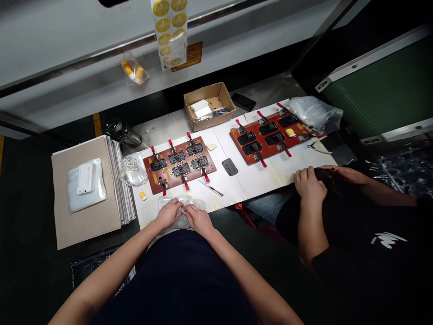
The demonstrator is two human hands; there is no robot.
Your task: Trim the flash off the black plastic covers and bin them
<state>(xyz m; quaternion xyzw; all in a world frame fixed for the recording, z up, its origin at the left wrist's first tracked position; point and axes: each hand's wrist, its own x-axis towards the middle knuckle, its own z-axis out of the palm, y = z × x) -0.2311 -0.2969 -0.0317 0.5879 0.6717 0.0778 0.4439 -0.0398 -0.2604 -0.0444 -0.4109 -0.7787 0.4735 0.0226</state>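
Across white bench (260,176): clamp boards (179,164), cardboard box (209,106).

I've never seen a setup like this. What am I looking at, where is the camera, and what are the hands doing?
This view comes from a camera worn on a person's head, looking forward and down. Their left hand and right hand both hold a clear plastic bag. On the white-covered bench lie a first board and a second board, each with red-handled clamps over dark flat panels, plus a cardboard box. A co-worker's hand rests to the right.
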